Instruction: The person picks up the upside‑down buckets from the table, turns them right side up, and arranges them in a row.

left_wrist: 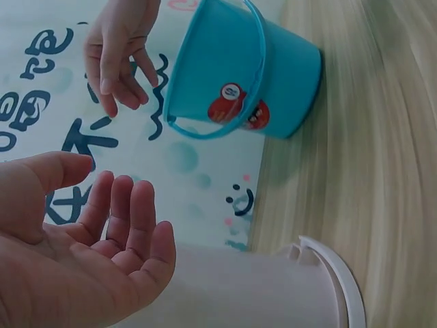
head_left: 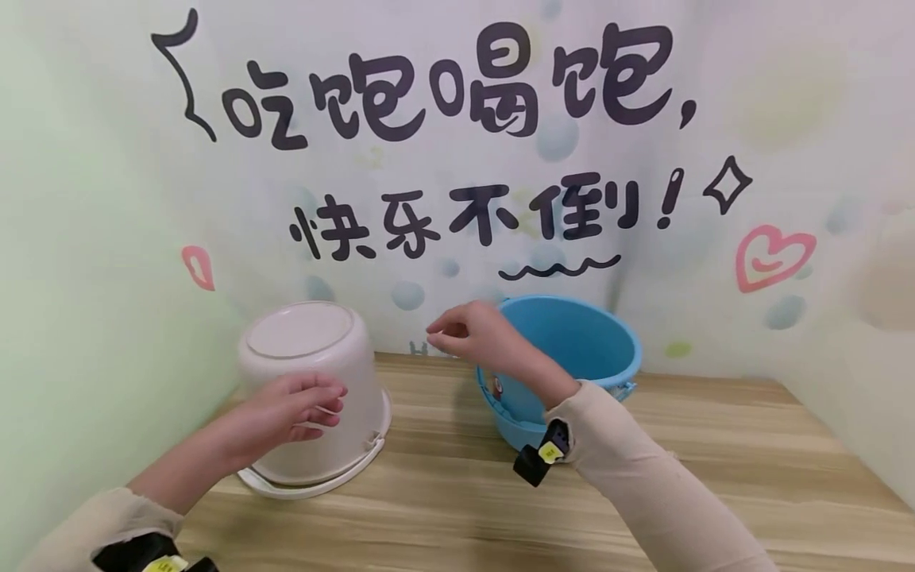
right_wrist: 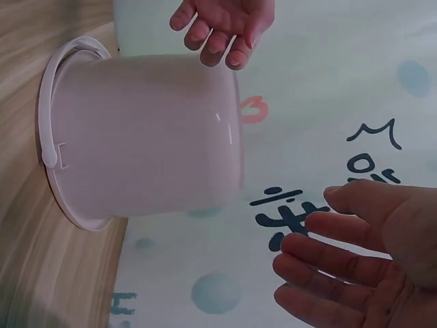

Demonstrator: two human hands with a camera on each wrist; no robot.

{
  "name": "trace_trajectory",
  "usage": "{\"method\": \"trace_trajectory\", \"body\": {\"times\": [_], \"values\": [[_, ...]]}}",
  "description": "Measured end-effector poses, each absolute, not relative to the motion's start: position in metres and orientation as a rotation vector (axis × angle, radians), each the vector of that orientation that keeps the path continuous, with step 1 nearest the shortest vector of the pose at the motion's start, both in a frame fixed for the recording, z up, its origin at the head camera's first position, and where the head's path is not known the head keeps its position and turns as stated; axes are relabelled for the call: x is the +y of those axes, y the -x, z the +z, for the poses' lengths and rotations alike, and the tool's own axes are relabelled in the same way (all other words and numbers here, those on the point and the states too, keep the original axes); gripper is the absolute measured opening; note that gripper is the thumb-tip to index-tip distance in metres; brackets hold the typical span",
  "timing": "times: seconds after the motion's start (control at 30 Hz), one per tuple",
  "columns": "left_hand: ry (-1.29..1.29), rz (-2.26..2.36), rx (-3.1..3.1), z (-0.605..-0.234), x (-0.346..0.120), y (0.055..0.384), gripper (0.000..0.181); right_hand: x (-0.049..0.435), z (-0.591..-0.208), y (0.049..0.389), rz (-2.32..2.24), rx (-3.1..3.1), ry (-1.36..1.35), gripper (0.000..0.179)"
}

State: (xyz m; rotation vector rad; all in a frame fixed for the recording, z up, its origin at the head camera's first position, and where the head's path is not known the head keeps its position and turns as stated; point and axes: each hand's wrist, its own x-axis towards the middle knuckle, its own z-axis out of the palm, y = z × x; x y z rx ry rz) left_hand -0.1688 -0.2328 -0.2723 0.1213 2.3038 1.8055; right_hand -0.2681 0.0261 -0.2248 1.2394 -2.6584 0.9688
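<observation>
A pale pink bucket (head_left: 322,421) stands upside down on the left, its base up and its rim on the tabletop. My left hand (head_left: 296,409) hovers in front of it with loosely bent fingers, holding nothing. To the right, a blue bucket (head_left: 515,433) stands upright, mouth up, with a red sticker (left_wrist: 232,106) on its side and its handle (left_wrist: 262,48) hanging down. My right hand (head_left: 486,338) is in the air by its left rim, fingers relaxed and nothing in them; in the right wrist view the same hand (right_wrist: 362,260) shows its fingers extended.
The wood-grain tabletop (head_left: 429,508) runs back to a white wall covering (head_left: 400,175) with black lettering and pink hearts. A pale green wall (head_left: 93,262) closes the left side. Bare tabletop lies between the two buckets.
</observation>
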Motion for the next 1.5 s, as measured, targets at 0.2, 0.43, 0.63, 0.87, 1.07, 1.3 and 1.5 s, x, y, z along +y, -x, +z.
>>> {"method": "trace_trajectory", "body": {"times": [0.2,0.43,0.63,0.87,1.07,1.3,1.5], "values": [[-0.145,1.733,2.346,-0.284,-0.246,0.163,0.026,0.007,-0.242,0.278,0.920,-2.678,-1.278,0.021],[-0.166,1.639,2.397,-0.307,-0.261,0.157,0.032,-0.013,-0.270,0.289,0.941,-2.760,-1.306,0.019],[-0.127,1.614,2.423,-0.325,-0.273,0.156,0.039,-0.026,-0.297,0.300,0.905,-2.830,-1.319,0.019],[-0.129,1.558,2.517,-0.346,-0.287,0.157,0.036,-0.036,-0.326,0.312,0.882,-2.905,-1.313,0.019],[-0.147,1.452,2.734,-0.360,-0.300,0.156,0.026,-0.047,-0.347,0.322,0.796,-2.946,-1.340,0.019],[-0.217,1.392,2.841,-0.373,-0.313,0.155,0.021,-0.061,-0.358,0.329,0.608,-2.982,-1.330,0.016],[-0.316,1.359,2.868,-0.384,-0.318,0.157,0.017,-0.070,-0.363,0.332,0.573,-2.961,-1.342,0.011]]}}
